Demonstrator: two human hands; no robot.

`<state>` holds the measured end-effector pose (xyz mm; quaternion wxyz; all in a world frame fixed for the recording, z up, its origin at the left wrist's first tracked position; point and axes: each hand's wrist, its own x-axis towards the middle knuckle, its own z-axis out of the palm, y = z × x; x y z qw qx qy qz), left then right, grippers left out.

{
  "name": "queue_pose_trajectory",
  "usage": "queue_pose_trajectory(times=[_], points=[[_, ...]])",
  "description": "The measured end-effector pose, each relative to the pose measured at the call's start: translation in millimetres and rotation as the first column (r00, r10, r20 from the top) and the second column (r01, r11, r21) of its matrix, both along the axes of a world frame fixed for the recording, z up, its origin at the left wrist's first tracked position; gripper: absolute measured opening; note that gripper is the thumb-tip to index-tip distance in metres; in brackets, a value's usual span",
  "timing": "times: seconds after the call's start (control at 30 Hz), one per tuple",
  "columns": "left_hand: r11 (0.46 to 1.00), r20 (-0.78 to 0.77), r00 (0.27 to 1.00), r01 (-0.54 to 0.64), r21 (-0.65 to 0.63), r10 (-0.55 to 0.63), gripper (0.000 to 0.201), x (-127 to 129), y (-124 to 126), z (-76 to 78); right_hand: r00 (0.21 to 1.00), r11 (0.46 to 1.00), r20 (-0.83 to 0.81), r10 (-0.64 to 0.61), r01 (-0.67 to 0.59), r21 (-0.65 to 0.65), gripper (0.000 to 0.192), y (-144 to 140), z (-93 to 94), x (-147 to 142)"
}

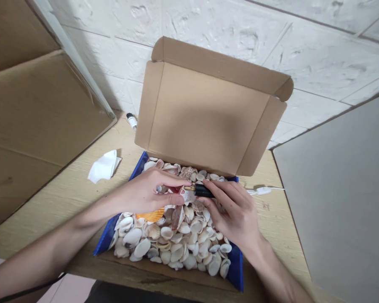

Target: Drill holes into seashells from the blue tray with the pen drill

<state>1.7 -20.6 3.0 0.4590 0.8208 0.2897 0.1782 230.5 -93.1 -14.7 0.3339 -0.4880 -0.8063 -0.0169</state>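
Above the shell-filled box, my right hand grips a small black hand drill with a brass-coloured chuck, which points left. My left hand faces it with thumb and fingers closed on a seashell, pale with small dark specks and partly hidden by the fingers. The drill's tip is at the shell; whether it has gone into it I cannot tell. Below my left hand lies an orange scallop shell. Many white and brownish seashells fill the box around and beneath both hands.
The cardboard box's lid stands open at the back, near a white brick-patterned wall. Left on the wooden table are a crumpled white tissue and a small black-capped bottle. A white cable lies right; large cardboard stands left.
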Motion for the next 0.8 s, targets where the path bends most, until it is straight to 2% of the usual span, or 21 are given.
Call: queue_pose_trajectory(times=[0.8], points=[[1.0,-0.028,1.0,0.003,0.004,-0.003,0.037,-1.1,-0.7,1.0,1.0,1.0,-0.007,-0.002,0.002,-0.004,0.032,0.2,0.9,-0.5]])
